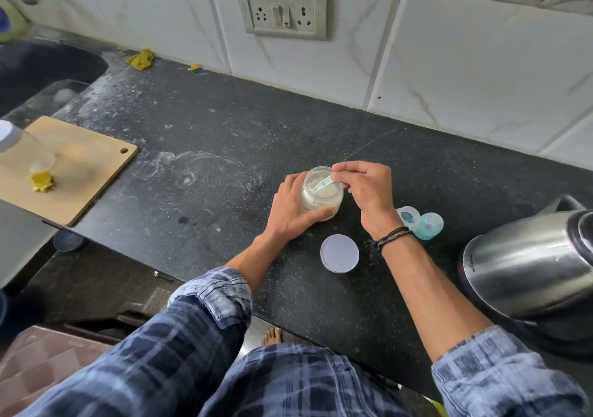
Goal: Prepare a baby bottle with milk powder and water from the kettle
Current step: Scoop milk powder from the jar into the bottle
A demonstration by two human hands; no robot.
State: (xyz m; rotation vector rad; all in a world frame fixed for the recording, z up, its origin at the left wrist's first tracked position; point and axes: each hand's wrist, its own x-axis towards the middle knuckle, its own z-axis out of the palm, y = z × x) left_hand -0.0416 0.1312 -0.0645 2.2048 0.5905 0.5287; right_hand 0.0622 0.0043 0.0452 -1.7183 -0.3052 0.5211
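Open clear jar of milk powder [322, 196], upright on the dark counter, with a pale green scoop [323, 185] dipped into its mouth. Its white lid [339, 253] lies flat nearby; the teal baby bottle [428, 225] and the steel kettle [529, 264] stand at right.

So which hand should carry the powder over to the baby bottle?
The right hand, probably. It already pinches the scoop inside the powder jar, and the baby bottle lies just to its right. The left hand is wrapped around the jar, steadying it.
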